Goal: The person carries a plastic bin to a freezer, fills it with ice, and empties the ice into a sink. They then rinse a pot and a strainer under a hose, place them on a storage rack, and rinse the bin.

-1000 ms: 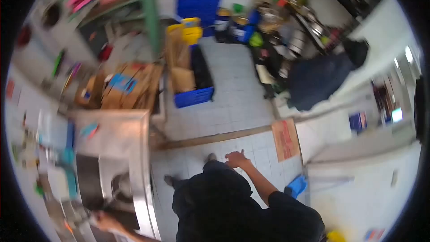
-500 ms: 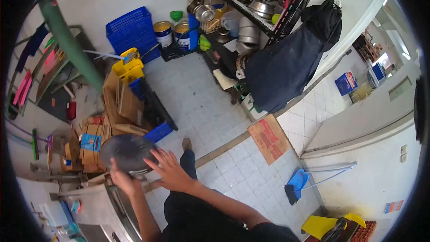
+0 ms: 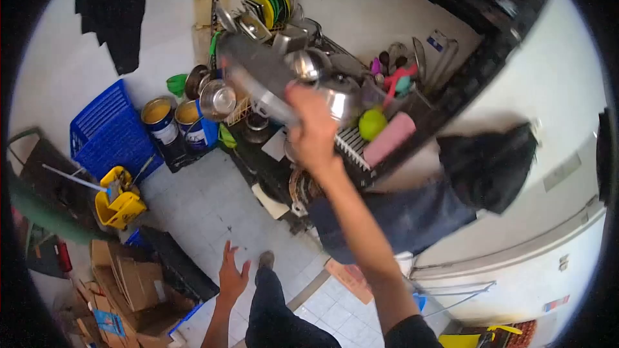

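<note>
My right hand (image 3: pixel 314 125) is closed on the near edge of a dark round pan (image 3: pixel 258 67), smeared by motion. The pan is tilted and raised in front of the rack, close to metal bowls and pots. Behind my right hand is a shiny steel pot (image 3: pixel 338 98); a yellow-green ball (image 3: pixel 372 124) and a pink cylinder (image 3: pixel 390 138) lie to its right. Low in the view, my left hand (image 3: pixel 233 274) is open with fingers apart, touching nothing, above the floor beside my leg.
Blue paint cans (image 3: pixel 159 121), a blue crate (image 3: pixel 116 132) and a yellow mop bucket (image 3: pixel 120 203) stand at the left. Flattened cardboard (image 3: pixel 138 283) lies lower left. A dark cloth (image 3: pixel 400 219) hangs right of the rack (image 3: pixel 445 100). Grey floor tiles (image 3: pixel 200 200) run between.
The view has swung toward the rack. My right hand has carried the pan up and away from the lower left. My left hand has let go of the pan and is now open, lower down.
</note>
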{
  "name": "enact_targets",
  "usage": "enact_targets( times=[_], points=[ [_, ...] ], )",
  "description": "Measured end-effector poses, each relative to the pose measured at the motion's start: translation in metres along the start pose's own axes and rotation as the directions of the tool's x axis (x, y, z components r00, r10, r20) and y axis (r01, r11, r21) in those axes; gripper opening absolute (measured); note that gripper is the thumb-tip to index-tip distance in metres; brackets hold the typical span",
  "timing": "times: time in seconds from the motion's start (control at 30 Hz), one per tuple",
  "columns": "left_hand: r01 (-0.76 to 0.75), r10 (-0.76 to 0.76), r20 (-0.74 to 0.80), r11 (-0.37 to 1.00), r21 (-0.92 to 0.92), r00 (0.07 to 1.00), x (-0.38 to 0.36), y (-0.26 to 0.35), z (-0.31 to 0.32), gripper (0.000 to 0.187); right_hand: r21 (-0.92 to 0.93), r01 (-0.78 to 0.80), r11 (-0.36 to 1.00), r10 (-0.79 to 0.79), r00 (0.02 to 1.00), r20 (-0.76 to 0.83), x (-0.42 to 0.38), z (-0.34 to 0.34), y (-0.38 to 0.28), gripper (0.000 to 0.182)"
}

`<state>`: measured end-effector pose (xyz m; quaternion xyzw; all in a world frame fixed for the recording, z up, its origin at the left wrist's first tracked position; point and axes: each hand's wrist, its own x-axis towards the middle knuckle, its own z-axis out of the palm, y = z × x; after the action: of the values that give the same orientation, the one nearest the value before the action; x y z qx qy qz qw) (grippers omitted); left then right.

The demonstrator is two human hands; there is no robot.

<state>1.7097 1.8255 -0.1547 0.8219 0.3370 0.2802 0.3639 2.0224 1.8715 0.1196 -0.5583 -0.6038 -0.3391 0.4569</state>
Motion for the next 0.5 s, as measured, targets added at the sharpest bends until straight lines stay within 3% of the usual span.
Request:
enact_targets(
  times=[0.03,0.07,0.1,0.13,0.17,0.2,0.23,0.27,0.33,0.4,0.43,0.47,0.5],
  points=[
    [0.060,-0.068,0.080,0.994,0.089,0.995,-0.003,-0.032,0.014,0.054,-0.097,0.041,0.994,-0.048,0.996,-0.075,0.025,0.011,0.047,0.048],
    [0.250,-0.273,0.230,0.960,0.122,0.934,-0.014,-0.068,0.026,0.062,-0.130,-0.019,0.991,0.005,0.994,-0.107,0.049,0.016,0.086,0.046],
    [0.421,-0.459,0.366,0.888,0.183,0.809,-0.031,-0.108,0.038,0.071,-0.180,-0.111,0.977,0.088,0.987,-0.132,0.064,0.022,0.128,0.040],
    [0.461,-0.583,0.461,0.812,0.359,0.669,-0.052,-0.148,0.048,0.082,-0.214,-0.307,0.927,0.285,0.950,-0.126,0.081,0.027,0.162,0.033],
    [0.470,-0.643,0.512,0.766,0.439,0.569,-0.071,-0.174,0.054,0.084,-0.268,-0.347,0.899,0.331,0.938,-0.106,0.094,0.033,0.207,0.027],
    [0.460,-0.653,0.518,0.757,0.465,0.552,-0.099,-0.201,0.060,0.082,-0.233,-0.357,0.904,0.328,0.932,-0.155,0.106,0.039,0.239,0.025],
    [0.450,-0.667,0.523,0.745,0.493,0.531,-0.127,-0.233,0.065,0.080,-0.257,-0.529,0.809,0.497,0.848,-0.182,0.113,0.053,0.281,0.025],
    [0.310,-0.591,0.660,0.806,0.504,0.464,-0.168,-0.273,0.070,0.047,-0.135,-0.474,0.870,0.459,0.879,-0.131,0.120,0.054,0.305,0.029],
    [0.555,-0.722,0.570,0.680,0.479,0.392,-0.180,-0.274,0.053,0.047,-0.376,-0.461,0.804,0.471,0.879,-0.071,0.115,0.064,0.400,0.033],
    [0.740,-0.810,0.495,0.537,0.406,0.316,-0.190,-0.264,0.042,0.046,-0.403,-0.478,0.781,0.509,0.860,-0.032,0.121,0.068,0.457,0.034],
    [0.786,-0.830,0.477,0.491,0.376,0.290,-0.190,-0.262,0.040,0.046,-0.427,-0.490,0.760,0.545,0.839,0.006,0.123,0.070,0.473,0.034],
    [0.821,-0.845,0.468,0.447,0.355,0.259,-0.194,-0.258,0.040,0.046,-0.555,-0.369,0.746,0.475,0.879,0.054,0.133,0.066,0.468,0.042],
    [0.847,-0.857,0.460,0.410,0.338,0.231,-0.197,-0.255,0.041,0.046,-0.558,-0.368,0.744,0.477,0.877,0.058,0.134,0.067,0.482,0.042]
  ],
)
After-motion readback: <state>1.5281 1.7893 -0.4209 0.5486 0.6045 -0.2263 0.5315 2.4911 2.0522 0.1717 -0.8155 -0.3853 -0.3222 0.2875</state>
